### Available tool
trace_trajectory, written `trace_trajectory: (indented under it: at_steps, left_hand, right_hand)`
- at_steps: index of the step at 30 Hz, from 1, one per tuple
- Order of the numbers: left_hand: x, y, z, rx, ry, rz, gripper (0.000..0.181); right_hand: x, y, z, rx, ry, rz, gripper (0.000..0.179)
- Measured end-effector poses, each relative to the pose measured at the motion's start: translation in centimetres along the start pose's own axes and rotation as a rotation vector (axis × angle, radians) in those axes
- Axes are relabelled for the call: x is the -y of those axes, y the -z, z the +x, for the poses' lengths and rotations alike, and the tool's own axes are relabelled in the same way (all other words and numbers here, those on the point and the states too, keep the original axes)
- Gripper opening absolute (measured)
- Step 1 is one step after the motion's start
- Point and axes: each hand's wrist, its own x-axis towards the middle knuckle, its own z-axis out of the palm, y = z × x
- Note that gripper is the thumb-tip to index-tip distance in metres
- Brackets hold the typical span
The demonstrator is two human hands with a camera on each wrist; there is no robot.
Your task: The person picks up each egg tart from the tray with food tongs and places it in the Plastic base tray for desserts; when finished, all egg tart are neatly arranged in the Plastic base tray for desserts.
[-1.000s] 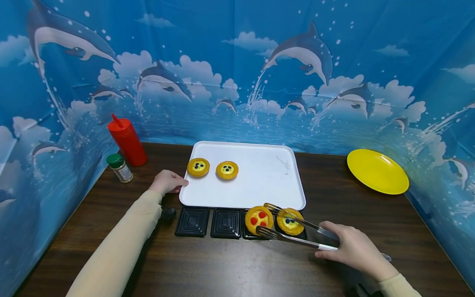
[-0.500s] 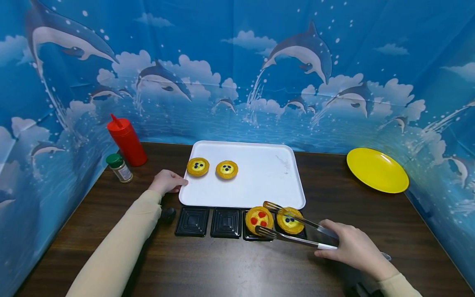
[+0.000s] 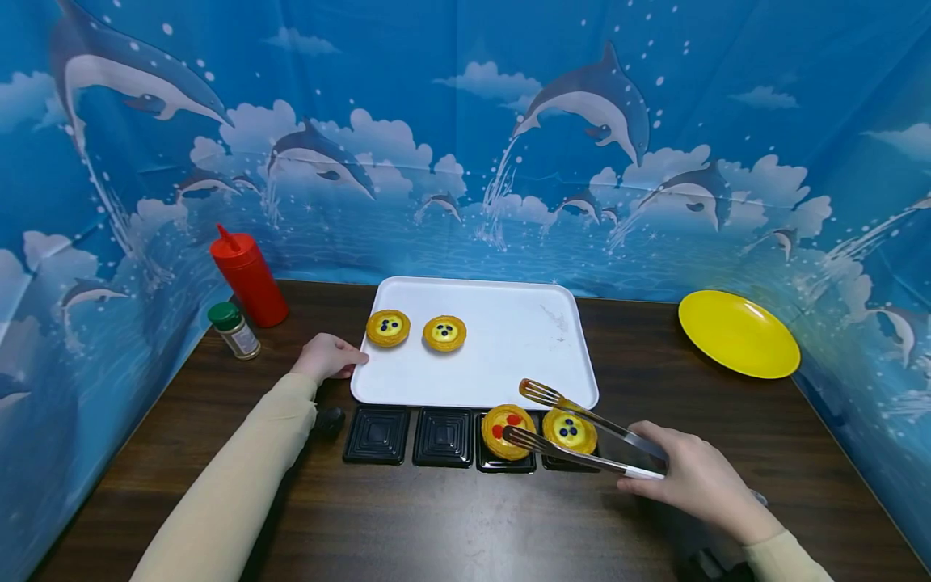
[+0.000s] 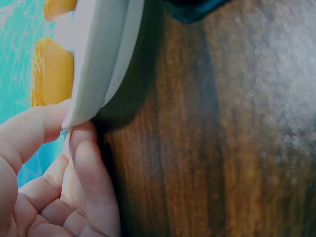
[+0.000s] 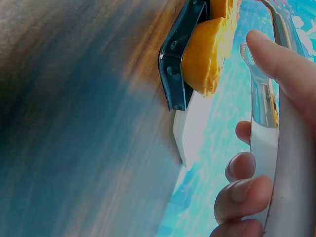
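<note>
My left hand (image 3: 329,357) pinches the left edge of a white tray (image 3: 509,364) between thumb and fingers, as the left wrist view shows close up. On that tray lie two egg tarts topped with blue dots, a left tart (image 3: 388,328) and a right tart (image 3: 444,333). My right hand (image 3: 687,477) holds metal serving tongs (image 3: 611,465), their fork-like ends spread apart. The tongs' ends stand over a tart with red dots (image 3: 507,420) and a tart with blue dots (image 3: 570,431). Both tarts sit in small black square dishes; nothing is gripped between the tongs' ends.
Two more black square dishes, one at left (image 3: 377,435) and one beside it (image 3: 444,437), line the tray's near edge. A red squeeze bottle (image 3: 251,279) and a green-capped shaker (image 3: 234,330) stand at left. A yellow plate (image 3: 740,335) lies at right, near the dolphin-printed backdrop (image 3: 465,162).
The tongs have risen slightly off the tarts in the black dishes, and the right hand has shifted a little. The left hand and tray have stayed put.
</note>
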Motion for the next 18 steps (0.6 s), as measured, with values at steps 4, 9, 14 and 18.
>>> trace_trajectory:
  at_steps: [4,9,14,18]
  left_hand:
    - [0.0,0.1,0.0,-0.002,0.002,0.003,0.036]
    - [-0.1,0.2,0.0,-0.004,0.006,0.001,0.036]
    - [-0.1,0.2,-0.1,-0.011,0.012,-0.003,0.035]
    - [0.0,0.1,-0.1,-0.015,0.005,-0.003,0.035]
  right_hand:
    - [0.0,0.2,0.5,-0.01,0.007,0.008,0.067]
    - [0.0,0.5,1.6,-0.028,0.012,0.011,0.07]
    - [0.0,0.8,3.1,-0.049,0.028,0.008,0.071]
    - [0.1,0.8,4.4,-0.059,0.05,0.013,0.072]
